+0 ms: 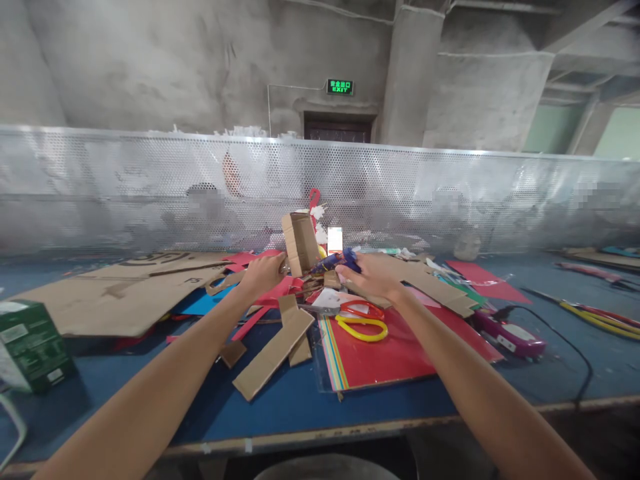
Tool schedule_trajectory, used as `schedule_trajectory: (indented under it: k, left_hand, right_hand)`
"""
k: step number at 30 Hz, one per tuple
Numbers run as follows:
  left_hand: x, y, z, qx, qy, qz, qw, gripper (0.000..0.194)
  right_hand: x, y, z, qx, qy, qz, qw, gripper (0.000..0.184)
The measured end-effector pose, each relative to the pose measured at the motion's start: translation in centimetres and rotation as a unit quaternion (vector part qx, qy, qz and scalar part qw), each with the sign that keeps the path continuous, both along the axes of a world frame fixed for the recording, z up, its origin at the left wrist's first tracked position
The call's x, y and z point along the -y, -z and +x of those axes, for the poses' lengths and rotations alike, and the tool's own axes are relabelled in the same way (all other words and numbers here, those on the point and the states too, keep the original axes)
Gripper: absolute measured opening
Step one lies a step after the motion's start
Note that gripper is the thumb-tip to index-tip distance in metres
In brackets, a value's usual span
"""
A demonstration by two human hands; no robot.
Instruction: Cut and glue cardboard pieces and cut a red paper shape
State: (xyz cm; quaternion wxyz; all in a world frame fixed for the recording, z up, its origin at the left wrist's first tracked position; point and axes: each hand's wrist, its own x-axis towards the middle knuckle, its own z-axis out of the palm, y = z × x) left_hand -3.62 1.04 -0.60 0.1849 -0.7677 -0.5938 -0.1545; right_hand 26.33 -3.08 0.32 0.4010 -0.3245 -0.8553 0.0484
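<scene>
My left hand (261, 275) is closed on the lower left edge of a folded cardboard piece (301, 243), which stands tilted above the cluttered table. My right hand (370, 275) grips a dark blue glue gun (327, 262), its tip pointing left at the base of that cardboard. Just below my right hand lie scissors with red and yellow handles (363, 335), resting on a pack of coloured paper (400, 360) with a red sheet on top. Two cardboard strips (275, 353) cross each other on the table between my forearms. My fingertips are partly hidden.
A large cardboard sheet (130, 293) covers the left side, near a green box (33, 347). At right are a purple device (510, 335) with a black cable and yellow-handled scissors (590, 317). A lit phone screen (335, 240) stands before the perforated metal partition (400, 193).
</scene>
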Motion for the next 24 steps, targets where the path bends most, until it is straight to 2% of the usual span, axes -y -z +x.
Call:
schedule_trajectory:
  k: [7, 16, 24]
  left_hand:
    - [0.1, 0.0, 0.0, 0.000, 0.001, 0.001, 1.000, 0.038]
    - [0.2, -0.2, 0.1, 0.002, -0.006, -0.010, 1.000, 0.037]
    - [-0.1, 0.0, 0.0, -0.002, -0.009, 0.000, 1.000, 0.036]
  right_hand:
    - [-0.3, -0.1, 0.4, 0.007, 0.039, -0.006, 0.999, 0.040]
    - [-0.2, -0.3, 0.5, -0.011, 0.026, 0.003, 1.000, 0.035]
    - [-1.0, -0.2, 1.3, 0.007, 0.071, 0.036, 0.997, 0.038]
